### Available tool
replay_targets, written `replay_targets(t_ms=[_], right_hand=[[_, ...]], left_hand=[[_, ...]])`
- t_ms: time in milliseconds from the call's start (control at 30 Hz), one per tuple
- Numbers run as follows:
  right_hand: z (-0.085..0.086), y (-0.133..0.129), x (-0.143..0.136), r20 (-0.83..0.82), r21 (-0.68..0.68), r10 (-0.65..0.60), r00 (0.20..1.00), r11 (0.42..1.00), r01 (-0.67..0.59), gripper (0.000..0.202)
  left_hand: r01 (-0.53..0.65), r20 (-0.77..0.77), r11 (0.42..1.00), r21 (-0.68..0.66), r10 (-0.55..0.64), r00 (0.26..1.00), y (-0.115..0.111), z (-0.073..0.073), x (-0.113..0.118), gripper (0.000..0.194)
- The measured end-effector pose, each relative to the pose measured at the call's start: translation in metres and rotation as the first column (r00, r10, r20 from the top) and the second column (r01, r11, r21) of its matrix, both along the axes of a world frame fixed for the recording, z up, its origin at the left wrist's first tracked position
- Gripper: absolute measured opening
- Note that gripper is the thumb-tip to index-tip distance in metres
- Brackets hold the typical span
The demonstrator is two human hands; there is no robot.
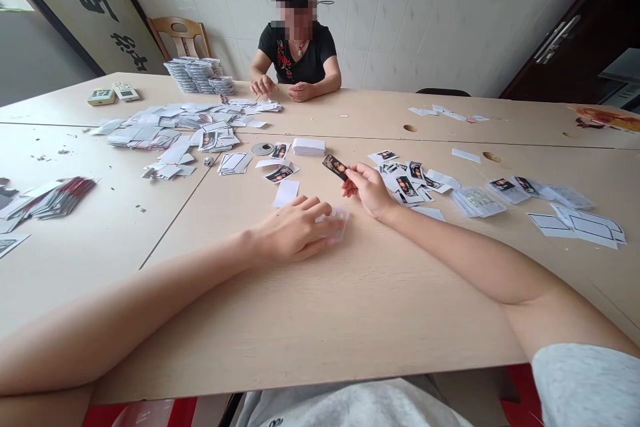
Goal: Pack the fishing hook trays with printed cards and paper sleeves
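My right hand (369, 190) pinches a small dark printed card (335, 166) between thumb and fingers, tilted up above the table. Low on the tabletop, my left hand (295, 228) has its fingers bent over a small clear plastic packet (343, 225), which they partly hide. A blank white card (287, 193) lies just beyond the left hand. Beside my right hand spreads a loose pile of dark-and-white printed cards (407, 187). Past both hands stands a neat stack of white cards (309, 147).
Filled clear packets (479, 202) and white framed labels (580, 223) lie at right. Paper heaps (170, 123), a tape roll (263, 149) and red-edged papers (65, 199) lie at left. A person (297, 47) sits opposite, near stacked packets (195, 75).
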State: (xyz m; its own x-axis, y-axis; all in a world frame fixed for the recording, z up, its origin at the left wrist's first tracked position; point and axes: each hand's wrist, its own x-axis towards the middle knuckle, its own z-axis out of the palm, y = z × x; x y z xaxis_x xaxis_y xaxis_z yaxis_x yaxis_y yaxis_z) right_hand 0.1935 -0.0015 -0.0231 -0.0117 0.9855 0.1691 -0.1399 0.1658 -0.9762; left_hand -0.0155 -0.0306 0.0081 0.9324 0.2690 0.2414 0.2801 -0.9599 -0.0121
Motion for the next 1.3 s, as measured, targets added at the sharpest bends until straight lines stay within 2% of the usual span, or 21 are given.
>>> replay_targets(t_ms=[67,167,267,367,467,700,800,900,1000,1133,1233,1300], right_hand=[[-0.001,0.001,0.001,-0.015,0.004,-0.006,1.000,1.000,0.006,0.030],[-0.002,0.003,0.002,-0.021,-0.011,-0.016,1.000,1.000,0.016,0.034],[-0.001,0.003,0.001,0.033,0.022,-0.043,0.999,0.999,0.042,0.035],[0.006,-0.001,0.002,0.147,0.096,-0.087,0.985,0.993,0.073,0.033],[0.013,-0.011,0.006,0.238,0.141,-0.107,0.965,0.987,0.075,0.029],[0.001,-0.049,0.013,0.256,0.091,-0.060,0.965,0.995,0.038,0.023],[-0.001,-0.054,0.009,0.225,0.011,0.034,0.974,0.999,-0.038,0.023],[0.002,-0.054,0.006,0.235,-0.027,0.097,0.967,0.995,-0.093,0.021],[0.005,-0.056,0.006,0.280,0.004,0.037,0.959,0.999,-0.040,0.018],[0.006,-0.062,0.006,0.340,0.061,0.007,0.940,0.998,-0.029,0.017],[0.005,-0.065,0.005,0.373,0.153,-0.001,0.928,0.986,-0.061,0.016],[0.003,-0.064,0.004,0.396,0.218,-0.018,0.918,0.973,-0.075,0.015]], left_hand=[[-0.087,0.025,0.996,-0.011,0.088,0.996,0.001,0.002,-0.001,0.043],[-0.214,0.054,0.972,-0.099,0.220,0.974,0.007,0.004,-0.003,0.064],[-0.215,-0.028,0.956,-0.199,0.214,0.976,0.017,0.005,-0.006,0.081],[-0.211,-0.057,0.936,-0.283,0.203,0.977,0.022,0.004,-0.009,0.078],[-0.241,0.021,0.916,-0.320,0.261,0.965,0.020,0.000,-0.008,0.073],[-0.301,0.219,0.907,-0.295,0.370,0.903,0.007,-0.011,0.004,0.084],[-0.269,0.254,0.912,-0.310,0.352,0.901,0.003,-0.012,0.007,0.086],[-0.231,0.284,0.935,-0.269,0.306,0.909,0.003,-0.012,0.008,0.078],[-0.246,0.343,0.935,-0.255,0.325,0.881,0.001,-0.009,0.008,0.069],[-0.367,0.364,0.858,-0.359,0.491,0.791,-0.006,0.001,0.010,0.036],[-0.414,0.324,0.806,-0.423,0.561,0.761,-0.011,0.006,0.013,0.034],[-0.426,0.316,0.800,-0.423,0.571,0.758,-0.012,0.006,0.014,0.032]])
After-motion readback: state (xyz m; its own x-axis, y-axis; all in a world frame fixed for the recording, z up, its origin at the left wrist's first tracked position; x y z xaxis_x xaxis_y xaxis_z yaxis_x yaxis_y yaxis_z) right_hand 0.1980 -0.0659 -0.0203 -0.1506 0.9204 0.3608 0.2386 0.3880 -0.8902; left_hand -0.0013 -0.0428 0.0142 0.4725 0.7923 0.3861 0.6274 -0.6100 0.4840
